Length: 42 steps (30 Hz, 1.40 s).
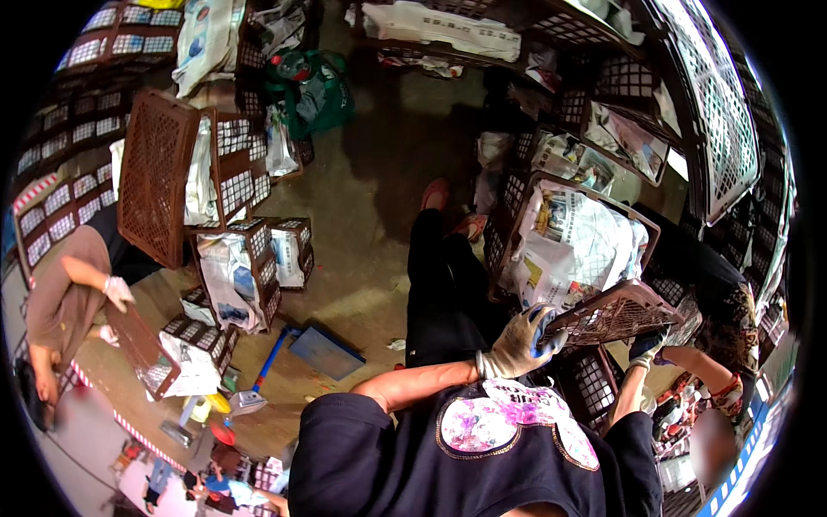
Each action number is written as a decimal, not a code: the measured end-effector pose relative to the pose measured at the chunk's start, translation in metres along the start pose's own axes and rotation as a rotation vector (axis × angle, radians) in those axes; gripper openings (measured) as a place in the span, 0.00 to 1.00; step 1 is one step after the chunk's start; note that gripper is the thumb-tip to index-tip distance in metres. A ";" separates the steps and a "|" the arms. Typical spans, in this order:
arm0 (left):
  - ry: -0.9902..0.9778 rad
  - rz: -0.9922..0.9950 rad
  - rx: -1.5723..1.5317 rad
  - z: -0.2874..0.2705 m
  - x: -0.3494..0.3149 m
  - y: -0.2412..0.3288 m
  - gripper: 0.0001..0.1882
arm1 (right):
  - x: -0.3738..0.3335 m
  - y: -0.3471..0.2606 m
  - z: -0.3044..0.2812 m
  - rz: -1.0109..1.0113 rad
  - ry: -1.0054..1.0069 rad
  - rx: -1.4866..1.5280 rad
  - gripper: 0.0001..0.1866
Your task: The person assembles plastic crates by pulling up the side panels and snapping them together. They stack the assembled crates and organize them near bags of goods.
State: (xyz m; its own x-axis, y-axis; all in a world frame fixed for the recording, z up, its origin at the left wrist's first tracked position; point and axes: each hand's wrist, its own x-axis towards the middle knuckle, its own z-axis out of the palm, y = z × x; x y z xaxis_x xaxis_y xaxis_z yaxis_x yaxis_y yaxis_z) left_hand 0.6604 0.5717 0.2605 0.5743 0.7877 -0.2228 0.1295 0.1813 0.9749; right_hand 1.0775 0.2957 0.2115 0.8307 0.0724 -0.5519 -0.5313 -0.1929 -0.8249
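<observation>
My left hand [521, 340], in a pale work glove with blue on the fingers, is closed on the left end of a brown lattice plastic crate [616, 314]. My right hand [642, 351], in a dark-palmed glove, grips the crate's right end; its fingers are partly hidden. The crate is tilted in front of my chest. Just beyond it stands a larger brown crate [657, 231] lined with newspaper [573, 246]. Another brown crate [594, 379] sits under the held one, close to my body. A co-worker's arm [706, 366] reaches in beside my right hand.
Stacked brown crates [250, 164] with newspaper line the left side. A blue dustpan [327, 351] and a blue-handled tool [274, 355] lie on the floor. At far left a person [73, 276] holds a brown crate [142, 349]. A green bag [323, 95] stands further off.
</observation>
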 end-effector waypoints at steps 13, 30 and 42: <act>0.115 0.021 0.206 -0.040 0.013 0.005 0.32 | -0.035 -0.011 0.074 -0.124 -0.045 -0.167 0.28; -0.106 0.187 0.231 -0.018 0.018 0.049 0.34 | -0.059 -0.008 -0.008 0.038 0.064 0.046 0.34; -0.112 0.267 0.302 -0.020 0.024 0.073 0.38 | -0.049 -0.005 -0.013 -0.016 0.088 0.037 0.42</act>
State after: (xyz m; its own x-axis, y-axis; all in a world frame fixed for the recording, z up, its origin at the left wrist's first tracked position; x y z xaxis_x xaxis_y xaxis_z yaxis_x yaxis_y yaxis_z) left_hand 0.6674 0.6151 0.3264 0.7022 0.7116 0.0231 0.1858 -0.2145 0.9589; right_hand 1.0411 0.2807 0.2441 0.8497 -0.0115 -0.5271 -0.5222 -0.1557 -0.8385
